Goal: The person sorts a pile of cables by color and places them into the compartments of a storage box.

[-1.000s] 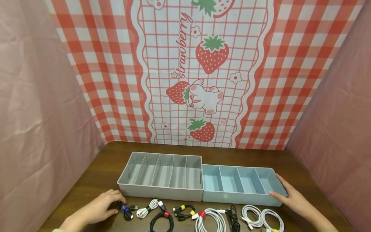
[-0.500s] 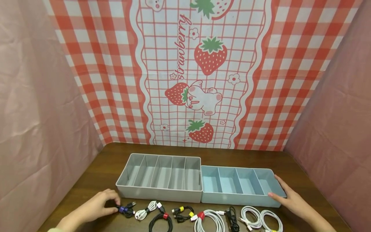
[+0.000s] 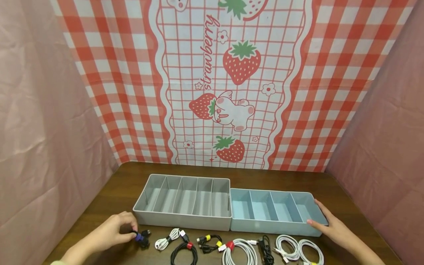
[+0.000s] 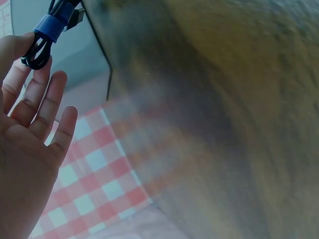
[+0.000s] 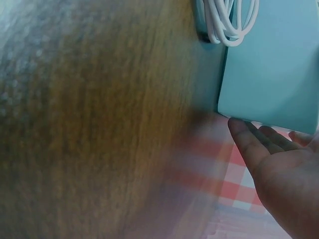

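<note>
My left hand (image 3: 116, 230) pinches one looped end of a short black cable (image 3: 141, 240) between thumb and fingers. A blue strap (image 4: 49, 28) binds this cable, and its plug (image 4: 75, 19) sticks out beside it in the left wrist view. At the right, my right hand (image 3: 335, 227) touches the end of a light blue divided box (image 3: 275, 225), thumb at the front corner and fingers along the end wall. Those fingers (image 5: 249, 144) look mostly straight in the right wrist view. A larger grey divided box (image 3: 182, 220) adjoins the blue one.
Along the table's front lie a white cable with a black tie (image 3: 167, 239), a black coil with a red tie (image 3: 184, 254), a black cable with yellow ties (image 3: 209, 243), a white coil with a red tie (image 3: 246, 252), a black bundle (image 3: 266, 250) and white coils (image 3: 287, 247).
My left hand has shifted from over the blue-strapped cable to pinching its left end. The cable has turned and seems slightly raised. My right hand stays at the blue box.
</note>
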A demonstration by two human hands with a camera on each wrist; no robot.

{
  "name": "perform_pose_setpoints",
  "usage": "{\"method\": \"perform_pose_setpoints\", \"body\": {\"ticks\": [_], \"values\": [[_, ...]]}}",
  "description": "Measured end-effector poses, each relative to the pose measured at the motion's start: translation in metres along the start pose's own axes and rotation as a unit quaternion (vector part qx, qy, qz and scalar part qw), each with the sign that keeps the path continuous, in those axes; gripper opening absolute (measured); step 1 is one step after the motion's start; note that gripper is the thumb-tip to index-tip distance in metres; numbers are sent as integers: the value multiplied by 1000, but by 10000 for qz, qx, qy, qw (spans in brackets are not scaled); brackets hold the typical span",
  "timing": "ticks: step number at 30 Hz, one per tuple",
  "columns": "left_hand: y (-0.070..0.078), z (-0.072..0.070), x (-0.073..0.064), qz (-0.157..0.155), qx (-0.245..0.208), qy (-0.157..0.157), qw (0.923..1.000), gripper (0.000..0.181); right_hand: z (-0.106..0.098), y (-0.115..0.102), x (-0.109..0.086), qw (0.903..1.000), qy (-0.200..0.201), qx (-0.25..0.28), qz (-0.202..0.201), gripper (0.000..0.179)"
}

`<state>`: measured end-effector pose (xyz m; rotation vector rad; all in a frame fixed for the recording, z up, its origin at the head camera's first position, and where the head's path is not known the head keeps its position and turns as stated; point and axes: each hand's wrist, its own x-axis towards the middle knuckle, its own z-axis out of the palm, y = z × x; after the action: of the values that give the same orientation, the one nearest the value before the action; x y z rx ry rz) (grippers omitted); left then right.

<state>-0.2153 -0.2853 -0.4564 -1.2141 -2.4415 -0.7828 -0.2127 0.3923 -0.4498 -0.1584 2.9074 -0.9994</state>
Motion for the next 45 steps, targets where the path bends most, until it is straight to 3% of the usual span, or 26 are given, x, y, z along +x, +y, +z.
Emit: {"method": "perform_pose_setpoints", "body": {"ticks": [9,15,27,33,45], "values": [[14,-12,13,-81,-1,31,10000,19,0,1,0,10000,-27,-10,7,89],[19,-23,23,-15,-90,145,9999,30,0,1,0,10000,-27,-15,7,89],[27,-44,42,-66,200,445,9988,39,-1,2,1,9999,-86,-54,57,88],[30,-53,52,-130,371,458,9982,37,-1,1,1,9999,-99,-58,73,89],[30,-68,75,61,547,382,9978,33,-1,3,1,9999,-120,4,102,90]]}}
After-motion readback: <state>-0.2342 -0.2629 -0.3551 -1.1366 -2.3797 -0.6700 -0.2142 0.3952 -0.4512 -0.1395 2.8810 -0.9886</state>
